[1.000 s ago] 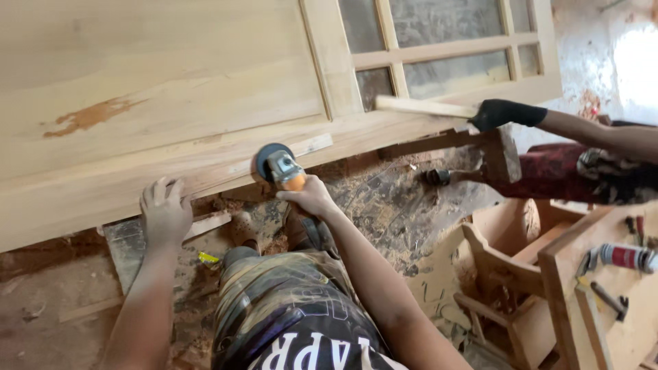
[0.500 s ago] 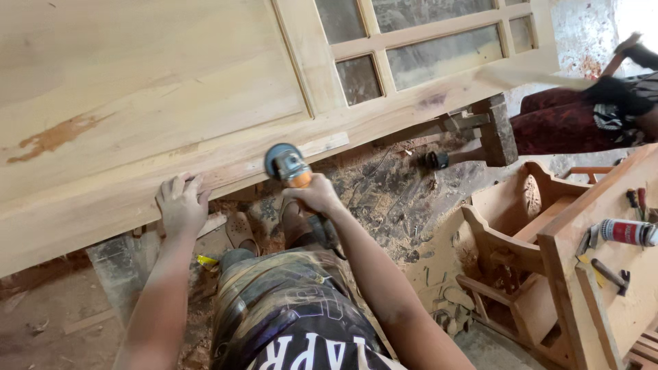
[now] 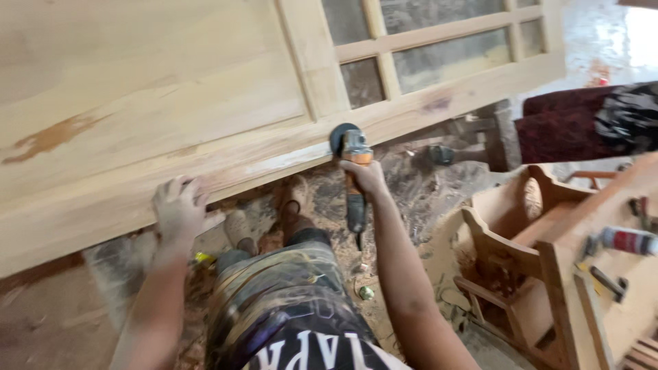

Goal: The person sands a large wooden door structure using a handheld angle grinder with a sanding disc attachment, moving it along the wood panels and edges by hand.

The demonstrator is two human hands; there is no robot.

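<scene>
A large pale wooden door with open panes at its right end lies flat in front of me. My left hand presses flat on the door's near edge, dusty with sawdust. An orange and grey angle grinder is gripped in my right hand, and its dark disc touches the door's near edge to the right of my left hand. The grinder's black handle hangs down below my wrist.
Another person in dark red and patterned clothes is at the far right. A carved wooden chair frame stands at the right beside a bench with a red and white can and small tools. Sawdust covers the floor.
My right hand has slid the grinder rightward along the door's edge. My left hand stays on the edge. The other person's gloved hand and wooden stick have left the view.
</scene>
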